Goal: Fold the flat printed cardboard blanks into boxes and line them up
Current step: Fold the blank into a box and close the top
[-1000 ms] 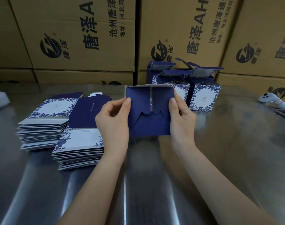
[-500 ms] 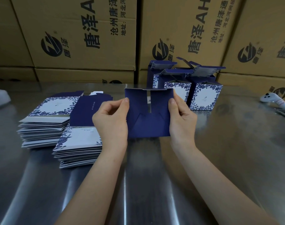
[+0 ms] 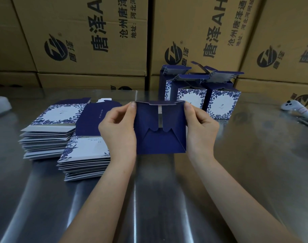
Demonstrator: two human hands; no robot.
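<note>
— Two top corners of the blue box (image 3: 160, 137) are pinched by your left hand (image 3: 118, 130) and right hand (image 3: 200, 127), over the worktop (image 3: 237, 172).
— Heavy?
— No, it looks light and bendy. Hold its edges.

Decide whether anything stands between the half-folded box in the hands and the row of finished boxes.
Nothing visible does. The left hand and right hand hold the half-folded box just before the finished boxes; the flat blanks lie left, the white controller right.

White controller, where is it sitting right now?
In the head view, the white controller lies at the far right edge of the steel table, to the right of the folded boxes and apart from them.
</note>
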